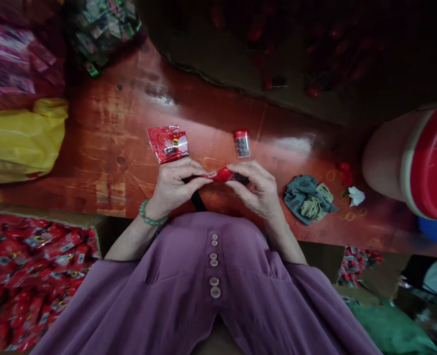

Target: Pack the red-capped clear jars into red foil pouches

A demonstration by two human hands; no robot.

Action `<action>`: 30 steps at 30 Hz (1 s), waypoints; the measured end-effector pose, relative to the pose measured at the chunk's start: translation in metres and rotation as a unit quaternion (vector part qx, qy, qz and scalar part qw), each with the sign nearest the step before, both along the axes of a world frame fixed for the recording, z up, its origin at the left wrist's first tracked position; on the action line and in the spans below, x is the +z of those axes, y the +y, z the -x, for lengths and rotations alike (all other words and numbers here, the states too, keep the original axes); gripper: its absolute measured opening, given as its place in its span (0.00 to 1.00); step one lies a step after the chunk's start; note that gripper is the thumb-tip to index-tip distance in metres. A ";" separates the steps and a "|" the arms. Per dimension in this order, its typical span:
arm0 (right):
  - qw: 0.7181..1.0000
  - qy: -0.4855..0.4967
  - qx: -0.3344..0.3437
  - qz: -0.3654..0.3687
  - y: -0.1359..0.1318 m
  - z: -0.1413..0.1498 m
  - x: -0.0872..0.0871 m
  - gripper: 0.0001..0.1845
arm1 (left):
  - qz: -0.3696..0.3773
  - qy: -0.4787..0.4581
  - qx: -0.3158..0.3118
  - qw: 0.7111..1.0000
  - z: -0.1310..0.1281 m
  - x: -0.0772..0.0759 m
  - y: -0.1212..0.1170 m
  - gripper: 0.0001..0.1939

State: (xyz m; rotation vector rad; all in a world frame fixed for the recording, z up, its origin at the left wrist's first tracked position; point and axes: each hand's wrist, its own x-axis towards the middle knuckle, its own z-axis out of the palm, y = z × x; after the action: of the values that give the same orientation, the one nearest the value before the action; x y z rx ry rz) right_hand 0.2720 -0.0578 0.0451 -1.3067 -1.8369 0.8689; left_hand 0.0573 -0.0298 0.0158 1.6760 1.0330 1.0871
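Note:
My left hand (179, 182) is closed, pinching a small clear-and-red piece against the red end of a small container. My right hand (255, 187) wraps round the container (224, 174), which has a rounded red top and a dark body mostly hidden by my fingers. Just beyond my hands, a small clear jar (242, 143) with a red cap and dark contents lies on the red-brown table (211, 113). Close to my left hand's knuckles are red printed packets (168, 144), flat and shiny.
A grey-green cloth (309, 198) lies at right near rubber bands and a crumpled white tissue (356, 196). Beyond it stands a tub with a red lid (434, 162). A yellow bag (22, 140) sits at left; a box of red packets (37, 271) is below. Cardboard (218, 64) borders the far side.

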 end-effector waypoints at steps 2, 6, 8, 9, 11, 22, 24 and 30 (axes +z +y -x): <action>0.998 -0.035 0.047 0.030 0.001 -0.005 0.001 0.15 | 0.032 0.000 -0.020 0.999 0.000 -0.002 0.000 0.04; 0.984 -0.076 0.130 0.094 0.005 -0.012 0.004 0.15 | 0.109 0.001 -0.066 0.992 -0.002 -0.007 -0.002 0.05; 0.976 -0.083 0.162 0.121 0.009 -0.015 0.005 0.15 | 0.149 0.007 -0.088 0.985 -0.003 -0.008 -0.003 0.05; 0.972 -0.082 0.176 0.131 0.011 -0.016 0.004 0.16 | 0.176 0.011 -0.104 0.979 -0.004 -0.008 -0.003 0.05; 0.964 -0.075 0.204 0.154 0.016 -0.018 0.002 0.18 | 0.250 0.014 -0.146 0.957 -0.004 -0.008 -0.004 0.07; 0.921 0.020 0.295 0.254 0.034 -0.029 -0.015 0.20 | 0.423 -0.009 -0.171 0.890 -0.008 -0.009 -0.007 0.12; 0.915 0.029 0.305 0.263 0.035 -0.029 -0.016 0.20 | 0.434 -0.012 -0.171 0.884 -0.009 -0.010 -0.008 0.12; 0.910 0.026 0.305 0.282 0.035 -0.024 -0.014 0.19 | 0.436 -0.031 -0.165 0.884 -0.014 -0.010 -0.010 0.12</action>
State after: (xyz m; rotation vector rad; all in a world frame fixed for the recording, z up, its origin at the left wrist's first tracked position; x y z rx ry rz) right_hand 0.2960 -0.0230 0.0312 -0.9917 -2.0639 1.8582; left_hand 0.0711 -0.0394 0.0061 1.0032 0.9404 0.3369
